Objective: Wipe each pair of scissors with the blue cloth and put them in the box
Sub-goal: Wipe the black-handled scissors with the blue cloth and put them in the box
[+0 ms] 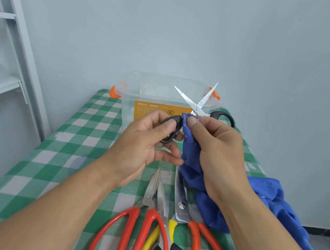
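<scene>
Black-handled steel scissors, blades splayed, are raised before the clear plastic box: your left hand curls round one handle loop while your right hand pinches the blue cloth at the pivot. Those open edges could nick your thumb (or snag the cloth) on a careless stroke. Toward the box the way looks free; red-handled scissors crowd the green checked tabletop below.

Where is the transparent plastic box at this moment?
In the head view the box stands at the far end of the table, near the centre, just beyond the raised black-handled scissors.
</scene>
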A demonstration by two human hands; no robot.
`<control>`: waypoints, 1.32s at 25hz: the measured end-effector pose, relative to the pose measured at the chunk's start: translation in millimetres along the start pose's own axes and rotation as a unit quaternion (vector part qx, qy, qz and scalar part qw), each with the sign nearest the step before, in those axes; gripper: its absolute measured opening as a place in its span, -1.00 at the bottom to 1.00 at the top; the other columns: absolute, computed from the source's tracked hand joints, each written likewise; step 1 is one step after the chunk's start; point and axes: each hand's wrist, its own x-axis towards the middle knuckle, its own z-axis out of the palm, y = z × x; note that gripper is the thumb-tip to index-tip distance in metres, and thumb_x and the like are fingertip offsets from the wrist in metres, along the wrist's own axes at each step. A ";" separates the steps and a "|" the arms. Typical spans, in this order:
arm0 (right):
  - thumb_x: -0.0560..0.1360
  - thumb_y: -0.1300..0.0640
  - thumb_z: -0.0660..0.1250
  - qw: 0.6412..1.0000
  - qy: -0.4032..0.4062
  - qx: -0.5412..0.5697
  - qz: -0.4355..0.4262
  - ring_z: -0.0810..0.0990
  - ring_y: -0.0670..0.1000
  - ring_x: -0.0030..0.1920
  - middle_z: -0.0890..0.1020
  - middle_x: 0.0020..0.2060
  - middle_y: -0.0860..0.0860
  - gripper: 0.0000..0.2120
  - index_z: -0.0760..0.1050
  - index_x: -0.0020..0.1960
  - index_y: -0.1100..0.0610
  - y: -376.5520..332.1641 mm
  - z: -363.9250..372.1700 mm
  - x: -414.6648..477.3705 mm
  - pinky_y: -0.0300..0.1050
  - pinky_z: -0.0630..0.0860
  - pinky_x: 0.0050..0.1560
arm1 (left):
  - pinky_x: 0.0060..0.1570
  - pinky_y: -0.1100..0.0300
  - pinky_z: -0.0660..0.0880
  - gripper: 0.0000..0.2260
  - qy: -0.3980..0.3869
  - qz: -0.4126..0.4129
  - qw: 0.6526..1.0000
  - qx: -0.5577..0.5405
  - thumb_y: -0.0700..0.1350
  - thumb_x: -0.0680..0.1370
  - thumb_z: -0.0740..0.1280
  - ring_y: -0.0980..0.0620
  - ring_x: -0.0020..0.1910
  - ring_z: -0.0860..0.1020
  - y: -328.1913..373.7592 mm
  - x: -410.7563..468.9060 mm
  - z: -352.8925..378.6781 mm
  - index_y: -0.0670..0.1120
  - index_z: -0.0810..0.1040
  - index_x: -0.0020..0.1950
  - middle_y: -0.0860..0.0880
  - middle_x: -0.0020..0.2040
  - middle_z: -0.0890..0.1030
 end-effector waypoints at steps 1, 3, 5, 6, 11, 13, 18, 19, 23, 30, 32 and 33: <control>0.59 0.12 0.38 1.000 0.013 -0.007 -0.005 0.53 -0.05 -0.36 0.63 -0.38 0.02 -0.81 0.66 -0.16 0.15 -0.4 -0.5 0.0 -0.13 0.48 -0.27 | -0.28 0.09 0.61 -0.87 0.003 0.003 1.000 -0.006 -0.13 0.54 0.27 -0.01 -0.34 0.55 -0.3 0.1 0.5 -0.18 0.46 -0.02 -0.13 -0.15 0.58; 0.57 0.10 0.41 0.999 0.041 -0.004 -0.010 0.55 -0.08 -0.36 0.64 -0.39 -0.02 -0.83 0.65 -0.17 0.14 -1.3 -1.5 0.4 -0.16 0.52 -0.27 | -0.25 0.10 0.62 -0.87 0.006 0.004 1.000 -0.010 -0.15 0.52 0.30 -0.01 -0.31 0.58 -1.4 -0.3 1.5 -0.19 0.46 -0.02 -0.15 -0.15 0.58; 0.55 0.11 0.44 0.998 0.056 0.024 -0.007 0.61 -0.05 -0.32 0.67 -0.34 0.03 -0.87 0.64 -0.11 0.18 -1.7 -1.7 0.8 -0.09 0.58 -0.24 | -0.22 0.11 0.63 -0.89 0.006 0.010 1.000 0.018 -0.20 0.50 0.34 -0.01 -0.28 0.61 -3.5 -1.3 2.6 -0.19 0.46 -0.04 -0.14 -0.16 0.59; 0.54 0.13 0.45 0.998 0.060 0.035 -0.006 0.62 -0.04 -0.31 0.68 -0.32 0.04 -0.87 0.63 -0.08 0.20 -1.6 -1.6 1.3 -0.10 0.59 -0.23 | -0.20 0.11 0.63 -0.90 0.007 0.015 0.999 0.038 -0.25 0.50 0.36 -0.01 -0.27 0.63 -4.5 -1.9 3.2 -0.19 0.45 -0.06 -0.12 -0.18 0.58; 0.52 0.20 0.45 0.994 0.077 0.072 0.002 0.58 0.04 -0.29 0.64 -0.29 0.14 -0.90 0.59 -0.11 0.23 -0.9 -0.5 2.5 -0.04 0.54 -0.21 | -0.13 0.08 0.66 -0.83 0.017 0.025 0.996 0.086 -0.43 0.50 0.37 -0.04 -0.22 0.68 -6.3 -2.2 6.2 -0.22 0.43 -0.08 -0.11 -0.21 0.59; 0.53 0.21 0.43 0.995 0.075 0.072 0.003 0.55 0.06 -0.29 0.61 -0.32 0.15 -0.88 0.57 -0.17 0.21 -0.3 -0.4 2.9 -0.03 0.50 -0.22 | -0.10 0.06 0.66 -0.82 0.019 0.029 0.996 0.088 -0.44 0.49 0.38 -0.05 -0.21 0.69 -5.8 -3.0 7.7 -0.23 0.43 -0.09 -0.17 -0.17 0.58; 0.57 0.25 0.33 0.994 0.073 0.077 0.001 0.47 0.07 -0.31 0.52 -0.37 0.17 -0.80 0.54 -0.24 0.19 -1.5 1.1 1.3 -0.01 0.42 -0.25 | -0.09 0.07 0.65 -0.80 0.022 0.028 0.994 0.099 -0.45 0.47 0.40 -0.04 -0.20 0.69 -5.0 -4.5 9.3 -0.23 0.44 -0.11 -0.13 -0.18 0.63; 0.57 0.26 0.32 0.994 0.076 0.078 0.002 0.47 0.08 -0.31 0.52 -0.37 0.17 -0.80 0.54 -0.24 0.18 -1.2 1.1 1.5 0.01 0.42 -0.25 | -0.09 0.08 0.65 -0.80 0.023 0.027 0.995 0.098 -0.45 0.46 0.40 -0.04 -0.19 0.69 -4.5 -4.7 9.8 -0.23 0.44 -0.11 -0.14 -0.17 0.63; 0.57 0.27 0.27 0.994 0.081 0.076 0.010 0.42 0.10 -0.28 0.48 -0.36 0.16 -0.80 0.53 -0.23 0.18 0.7 2.3 1.9 0.05 0.38 -0.23 | -0.10 0.08 0.66 -0.81 0.036 0.007 0.995 0.089 -0.44 0.47 0.41 -0.05 -0.20 0.70 -3.5 -5.6 12.4 -0.22 0.46 -0.10 -0.11 -0.21 0.64; 0.42 0.20 0.36 0.989 0.091 0.119 0.019 0.56 0.12 -0.20 0.61 -0.27 0.16 -0.91 0.60 -0.24 0.14 0.1 -4.5 6.3 0.06 0.51 -0.10 | -0.11 0.10 0.65 -0.77 0.064 -0.023 0.997 0.027 -0.26 0.31 0.47 -0.11 -0.16 0.71 1.0 -5.3 11.6 -0.17 0.48 -0.13 -0.23 -0.12 0.68; 0.47 0.25 0.37 0.988 0.081 0.129 0.034 0.57 0.09 -0.26 0.60 -0.31 0.13 -0.87 0.59 -0.25 0.13 -0.5 -4.5 4.7 0.00 0.51 -0.19 | -0.09 0.08 0.65 -0.78 0.062 -0.023 0.997 0.028 -0.26 0.32 0.47 -0.11 -0.16 0.71 0.7 -5.0 11.0 -0.17 0.48 -0.13 -0.19 -0.15 0.67; 0.49 0.27 0.37 0.987 0.078 0.132 0.041 0.57 0.07 -0.29 0.60 -0.33 0.11 -0.86 0.59 -0.23 0.12 -0.6 -4.2 3.7 -0.02 0.51 -0.23 | -0.08 0.06 0.65 -0.78 0.062 -0.022 0.997 0.030 -0.26 0.33 0.47 -0.11 -0.15 0.71 0.4 -4.7 10.7 -0.17 0.48 -0.13 -0.17 -0.16 0.67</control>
